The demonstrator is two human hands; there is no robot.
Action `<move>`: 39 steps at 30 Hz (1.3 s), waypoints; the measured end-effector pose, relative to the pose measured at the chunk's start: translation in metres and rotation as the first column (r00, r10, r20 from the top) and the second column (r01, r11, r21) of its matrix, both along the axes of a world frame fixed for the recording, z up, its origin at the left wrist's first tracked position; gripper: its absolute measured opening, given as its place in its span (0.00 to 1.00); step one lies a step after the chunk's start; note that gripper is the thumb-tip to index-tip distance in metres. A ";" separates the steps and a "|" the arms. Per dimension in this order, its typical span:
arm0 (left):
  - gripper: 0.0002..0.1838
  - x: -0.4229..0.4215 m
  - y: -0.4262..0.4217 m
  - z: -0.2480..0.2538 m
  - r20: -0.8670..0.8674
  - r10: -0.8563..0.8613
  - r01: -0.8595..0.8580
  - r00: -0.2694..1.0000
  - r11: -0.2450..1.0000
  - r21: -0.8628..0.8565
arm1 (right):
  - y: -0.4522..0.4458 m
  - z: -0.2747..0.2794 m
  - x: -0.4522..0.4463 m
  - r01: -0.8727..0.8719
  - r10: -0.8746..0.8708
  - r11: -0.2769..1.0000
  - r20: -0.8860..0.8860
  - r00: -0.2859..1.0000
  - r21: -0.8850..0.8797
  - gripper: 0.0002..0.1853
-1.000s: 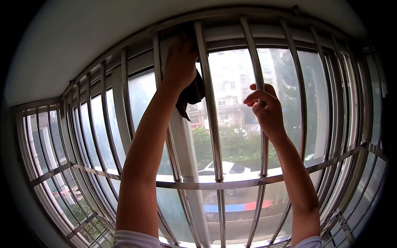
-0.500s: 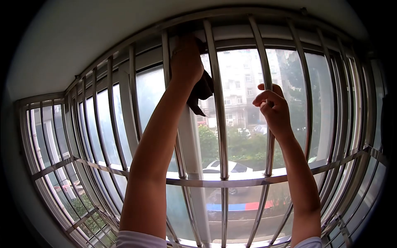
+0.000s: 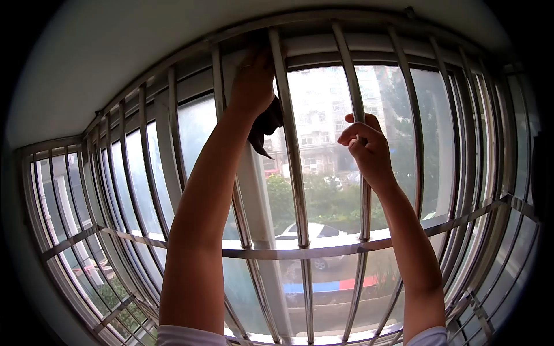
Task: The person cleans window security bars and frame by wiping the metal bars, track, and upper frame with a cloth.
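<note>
Your left hand (image 3: 254, 78) is up high, reaching into the gap between two window bars (image 3: 292, 138), close under the top rail (image 3: 242, 27). It holds a dark cloth (image 3: 266, 128), grip narrow; fingertips are lost in shadow, so can't tell exactly how they pinch it. Cloth is bunched at your palm, loose end hanging below the hand to a point, in front of the pale window frame (image 3: 254, 190). Part of it sits behind the bar on the right side of that gap.

Your right hand (image 3: 369, 151) is lower and off to the right, closed round an upright bar (image 3: 350, 69), fingers curled, no cloth in it. Both forearms rise from below, pale sleeves (image 3: 190, 336) at the bottom edge.

Flat cross rail (image 3: 288, 252) runs across the bars, below both hands. Glass pane (image 3: 314, 127) is behind the bars. Through it: pale building (image 3: 323, 95), green bushes (image 3: 323, 199), white car (image 3: 314, 232), and a blue and red strip (image 3: 323, 286) lower down. Plain ceiling (image 3: 86, 63) upper left, dim.
</note>
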State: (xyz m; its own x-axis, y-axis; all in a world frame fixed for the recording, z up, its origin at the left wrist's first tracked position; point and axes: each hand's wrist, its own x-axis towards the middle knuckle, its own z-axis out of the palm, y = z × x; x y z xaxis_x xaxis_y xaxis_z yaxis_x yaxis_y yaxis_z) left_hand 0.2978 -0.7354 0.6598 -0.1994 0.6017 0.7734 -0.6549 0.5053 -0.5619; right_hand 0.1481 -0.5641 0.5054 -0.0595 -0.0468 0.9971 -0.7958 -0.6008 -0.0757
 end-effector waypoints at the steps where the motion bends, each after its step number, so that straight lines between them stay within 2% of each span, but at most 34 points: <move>1: 0.37 0.003 -0.001 0.000 0.038 0.042 -0.043 0.998 0.999 0.023 | 0.000 0.000 0.000 0.005 -0.005 1.000 0.002 1.000 0.000 0.16; 5: 0.36 0.009 -0.001 -0.012 0.003 0.047 -0.047 0.999 0.999 -0.025 | 0.000 -0.001 0.000 -0.009 0.009 1.000 0.011 1.000 0.000 0.17; 7: 0.27 0.008 0.002 -0.020 -0.142 0.088 -0.086 0.986 0.996 0.019 | 0.000 0.000 0.001 -0.003 0.003 1.000 0.013 1.000 -0.001 0.17; 8: 0.27 0.006 0.005 -0.023 -0.140 0.087 -0.085 0.986 0.996 0.020 | 0.001 0.000 0.001 0.005 -0.005 1.000 0.014 1.000 0.006 0.15; 10: 0.31 0.000 0.014 -0.026 -0.203 0.022 0.026 0.979 0.973 0.229 | 0.001 -0.001 0.001 0.018 -0.018 1.000 0.017 1.000 0.011 0.13; 13: 0.31 0.014 0.021 -0.028 -0.275 -0.055 0.126 0.960 0.960 0.248 | -0.003 0.000 -0.001 0.039 -0.038 0.998 0.012 0.999 -0.041 0.18; 14: 0.32 0.019 0.029 -0.026 -0.324 -0.098 0.143 0.941 0.983 0.116 | -0.003 0.000 0.000 0.044 -0.044 0.998 0.016 0.999 -0.040 0.18; 15: 0.32 0.019 0.039 -0.022 -0.318 -0.107 0.149 0.942 0.983 0.111 | -0.002 0.000 0.001 0.051 -0.050 0.998 0.022 0.999 -0.038 0.18; 17: 0.32 0.018 0.056 -0.014 -0.276 -0.249 0.236 0.928 0.968 -0.079 | -0.002 0.000 0.001 0.069 -0.068 0.997 0.032 0.997 -0.040 0.18; 18: 0.26 0.015 0.064 -0.006 -0.299 -0.090 0.024 0.950 0.976 -0.218 | -0.003 0.000 -0.001 0.061 -0.060 0.998 0.033 0.998 -0.032 0.18; 19: 0.26 0.008 0.073 -0.005 -0.295 -0.092 0.026 0.951 0.975 -0.222 | -0.004 0.000 -0.001 0.050 -0.049 0.998 0.034 0.998 -0.025 0.18; 21: 0.23 -0.015 0.095 -0.005 -0.249 -0.022 0.009 0.968 0.999 -0.053 | -0.004 0.000 0.000 0.042 -0.040 0.999 0.054 0.998 -0.026 0.17; 22: 0.15 -0.026 0.095 0.000 -0.277 0.068 -0.074 0.959 0.997 -0.012 | -0.004 0.000 0.000 0.031 -0.030 0.999 0.061 0.998 -0.018 0.17; 26: 0.11 -0.043 0.090 0.017 -0.123 0.056 -0.047 0.991 0.996 0.073 | -0.003 -0.001 -0.001 0.018 -0.016 0.999 0.058 0.998 -0.033 0.15; 28: 0.04 -0.051 0.091 0.019 -0.108 0.207 -0.184 0.972 0.964 0.191 | -0.004 -0.002 -0.001 0.022 -0.019 0.999 0.060 0.998 -0.047 0.15; 29: 0.04 -0.055 0.093 0.018 -0.105 0.207 -0.186 0.973 0.965 0.186 | -0.004 -0.002 -0.002 0.011 -0.009 0.999 0.063 0.998 -0.044 0.15; 32: 0.04 -0.068 0.094 0.020 -0.150 0.150 -0.111 0.977 0.964 0.240 | -0.006 -0.002 -0.004 -0.002 0.005 0.999 0.071 0.997 -0.036 0.14; 33: 0.06 -0.069 0.093 0.023 -0.219 -0.068 0.111 0.973 0.976 0.187 | -0.008 -0.002 -0.005 -0.007 0.009 1.000 0.073 0.997 -0.026 0.14; 34: 0.08 -0.071 0.094 0.026 -0.274 -0.284 0.326 0.919 0.938 0.119 | -0.009 -0.002 -0.006 0.004 -0.001 0.999 0.065 0.998 -0.042 0.14; 35: 0.08 -0.073 0.094 0.028 -0.272 -0.286 0.327 0.919 0.938 0.117 | -0.009 -0.002 -0.006 0.005 -0.002 0.999 0.067 0.998 -0.044 0.14; 37: 0.13 -0.077 0.094 0.033 -0.168 -0.269 0.307 0.948 0.909 0.280 | -0.010 -0.002 -0.006 0.025 -0.022 0.998 0.057 0.998 -0.051 0.13; 39: 0.14 -0.087 0.093 0.030 -0.171 -0.251 0.294 0.953 0.902 0.315 | -0.007 -0.002 -0.005 0.020 -0.019 1.000 0.065 0.998 -0.022 0.12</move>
State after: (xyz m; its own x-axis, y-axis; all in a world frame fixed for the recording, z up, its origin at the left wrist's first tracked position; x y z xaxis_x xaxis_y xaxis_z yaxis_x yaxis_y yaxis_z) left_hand 0.2107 -0.6429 0.6901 0.0448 0.3218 0.9458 -0.5177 0.8172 -0.2535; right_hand 0.1433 -0.5710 0.5034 -0.1250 -0.0223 0.9919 -0.8014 -0.5872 -0.1142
